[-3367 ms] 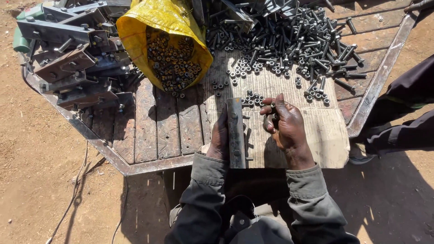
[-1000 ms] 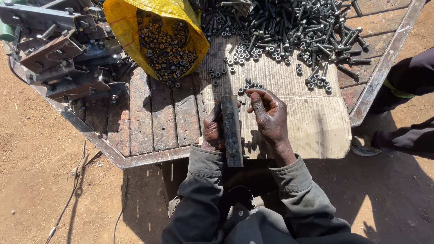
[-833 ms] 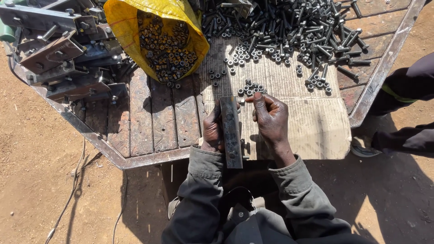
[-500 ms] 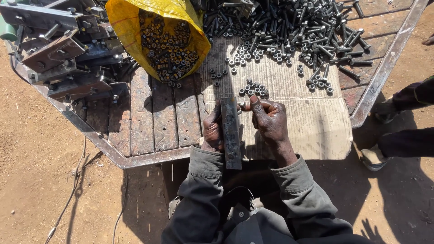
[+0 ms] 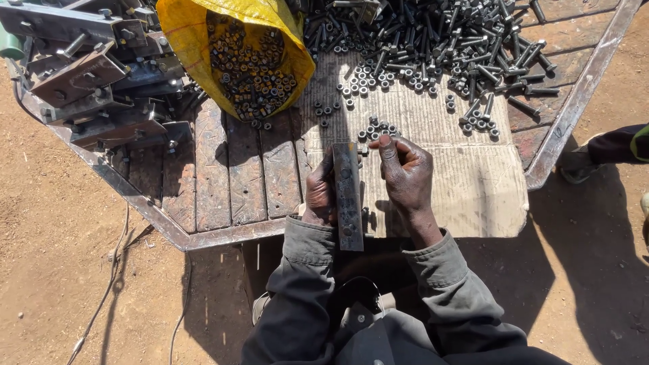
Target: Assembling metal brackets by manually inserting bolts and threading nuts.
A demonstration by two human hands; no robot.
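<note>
At frame centre, the left hand (image 5: 319, 192) grips a flat metal bar (image 5: 347, 195); just right, the right hand (image 5: 405, 177) curls half-closed, fingertips touching loose nuts (image 5: 377, 128).

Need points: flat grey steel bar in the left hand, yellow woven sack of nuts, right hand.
flat grey steel bar (image 5: 348, 196), head view, middle of its face.
yellow woven sack (image 5: 186, 30), head view, left wall.
right hand (image 5: 405, 177), head view, back of the hand.
</note>
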